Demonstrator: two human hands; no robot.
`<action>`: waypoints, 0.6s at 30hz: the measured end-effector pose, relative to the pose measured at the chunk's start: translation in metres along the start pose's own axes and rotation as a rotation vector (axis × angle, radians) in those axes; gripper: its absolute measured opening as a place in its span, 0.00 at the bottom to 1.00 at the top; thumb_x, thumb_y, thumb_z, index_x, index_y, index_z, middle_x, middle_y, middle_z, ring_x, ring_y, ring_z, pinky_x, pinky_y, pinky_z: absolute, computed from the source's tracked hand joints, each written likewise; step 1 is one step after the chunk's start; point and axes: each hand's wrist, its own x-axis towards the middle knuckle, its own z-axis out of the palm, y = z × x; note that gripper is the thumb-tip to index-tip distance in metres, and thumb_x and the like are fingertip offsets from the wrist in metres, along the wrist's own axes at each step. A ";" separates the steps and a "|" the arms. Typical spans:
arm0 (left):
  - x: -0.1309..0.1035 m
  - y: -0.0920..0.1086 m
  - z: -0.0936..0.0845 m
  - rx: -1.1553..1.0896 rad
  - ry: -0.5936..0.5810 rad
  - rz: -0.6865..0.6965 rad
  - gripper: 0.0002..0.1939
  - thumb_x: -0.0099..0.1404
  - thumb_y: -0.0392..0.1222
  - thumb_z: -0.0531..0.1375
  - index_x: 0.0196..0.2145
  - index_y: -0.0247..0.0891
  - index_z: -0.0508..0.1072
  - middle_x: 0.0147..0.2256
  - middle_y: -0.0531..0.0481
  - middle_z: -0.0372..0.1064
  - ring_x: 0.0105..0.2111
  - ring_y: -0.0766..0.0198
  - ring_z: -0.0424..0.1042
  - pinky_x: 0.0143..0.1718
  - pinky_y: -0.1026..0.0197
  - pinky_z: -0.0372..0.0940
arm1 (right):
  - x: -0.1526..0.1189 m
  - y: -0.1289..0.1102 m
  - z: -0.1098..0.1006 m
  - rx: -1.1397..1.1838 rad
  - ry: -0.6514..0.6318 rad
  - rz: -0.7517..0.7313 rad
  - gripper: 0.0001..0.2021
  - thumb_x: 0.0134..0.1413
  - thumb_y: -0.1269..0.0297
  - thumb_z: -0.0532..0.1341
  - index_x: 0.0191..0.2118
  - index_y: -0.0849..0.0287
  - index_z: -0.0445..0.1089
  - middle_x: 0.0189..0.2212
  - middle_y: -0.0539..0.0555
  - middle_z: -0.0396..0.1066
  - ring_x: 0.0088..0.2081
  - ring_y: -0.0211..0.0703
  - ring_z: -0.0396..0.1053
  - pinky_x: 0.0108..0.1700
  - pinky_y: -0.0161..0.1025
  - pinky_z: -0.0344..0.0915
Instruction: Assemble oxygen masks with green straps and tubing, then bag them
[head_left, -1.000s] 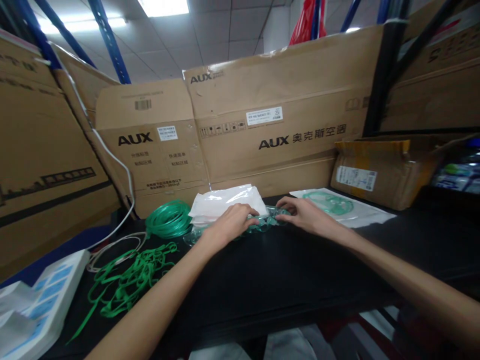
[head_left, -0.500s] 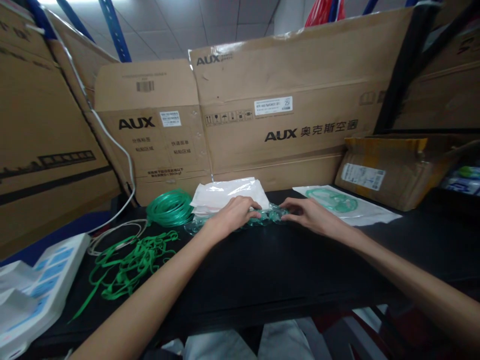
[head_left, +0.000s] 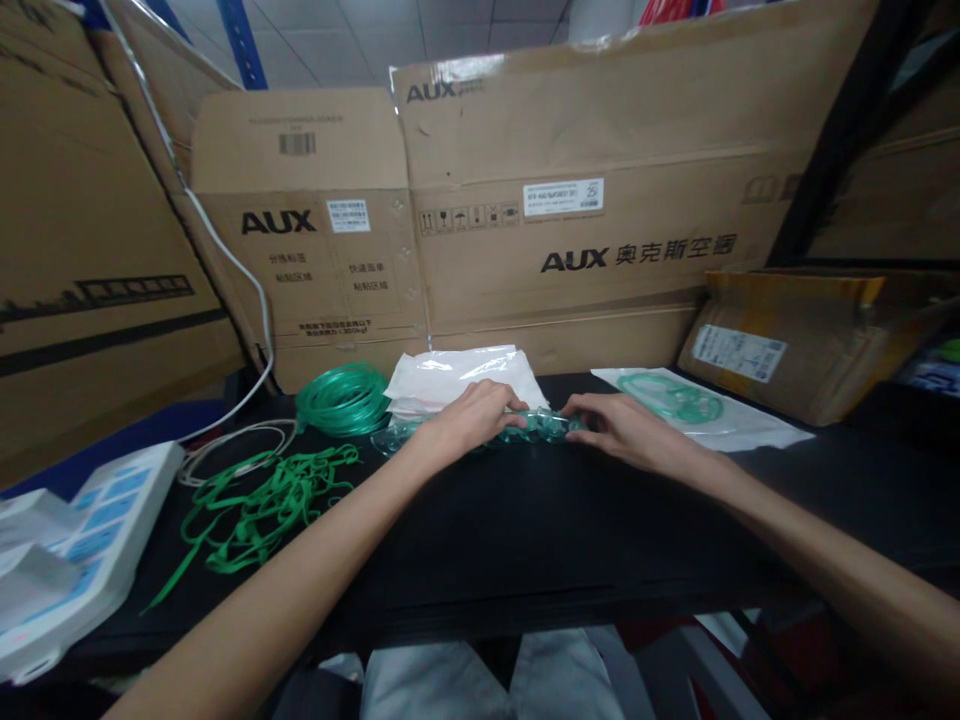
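A row of translucent green plastic pieces (head_left: pixel 541 426), possibly masks, lies on the black table in front of a stack of white plastic bags. My left hand (head_left: pixel 480 415) is closed over the row's middle, thumb and fingertips pinching at its edge. At the right end, my right hand (head_left: pixel 611 428) has its thumb and fingers curled around a piece. My left hand partly covers the row, and the exact shape of the pieces is hard to make out. Directly behind are the white bags (head_left: pixel 465 378).
Coiled green tubing (head_left: pixel 343 400) and tangled green elastic straps (head_left: pixel 262 515) lie on the left, near a white power strip (head_left: pixel 97 550). On the right, a white bag with green tubing (head_left: pixel 694 408) lies before a cardboard box (head_left: pixel 780 345). Large cardboard panels (head_left: pixel 600 230) stand behind.
The camera view has shifted slightly. Both hands stay on the green plastic pieces, with only small finger movements.
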 end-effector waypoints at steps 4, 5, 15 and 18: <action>0.000 0.002 -0.001 -0.003 -0.002 -0.002 0.17 0.68 0.47 0.63 0.49 0.34 0.79 0.47 0.39 0.78 0.51 0.53 0.74 0.53 0.56 0.65 | -0.002 -0.006 0.000 -0.028 0.003 -0.034 0.10 0.59 0.62 0.62 0.45 0.57 0.74 0.35 0.55 0.76 0.35 0.47 0.71 0.40 0.41 0.65; 0.000 0.003 -0.002 -0.001 -0.002 -0.004 0.16 0.68 0.47 0.63 0.48 0.33 0.79 0.47 0.38 0.78 0.51 0.53 0.74 0.52 0.56 0.65 | -0.001 -0.006 0.000 -0.029 0.002 -0.037 0.11 0.59 0.62 0.61 0.46 0.58 0.73 0.36 0.56 0.76 0.36 0.47 0.72 0.41 0.41 0.65; -0.003 0.022 -0.009 0.103 0.013 -0.004 0.15 0.70 0.42 0.61 0.50 0.34 0.79 0.46 0.38 0.78 0.49 0.50 0.76 0.50 0.55 0.67 | 0.001 -0.014 0.000 -0.032 -0.012 0.002 0.22 0.61 0.58 0.61 0.59 0.58 0.71 0.49 0.60 0.78 0.47 0.55 0.76 0.52 0.47 0.70; -0.007 0.032 -0.015 0.145 0.039 -0.028 0.17 0.70 0.40 0.60 0.54 0.32 0.76 0.49 0.35 0.75 0.50 0.46 0.75 0.50 0.53 0.67 | -0.004 -0.002 -0.010 -0.031 0.030 -0.011 0.26 0.62 0.57 0.60 0.65 0.56 0.66 0.57 0.59 0.73 0.56 0.57 0.73 0.58 0.50 0.66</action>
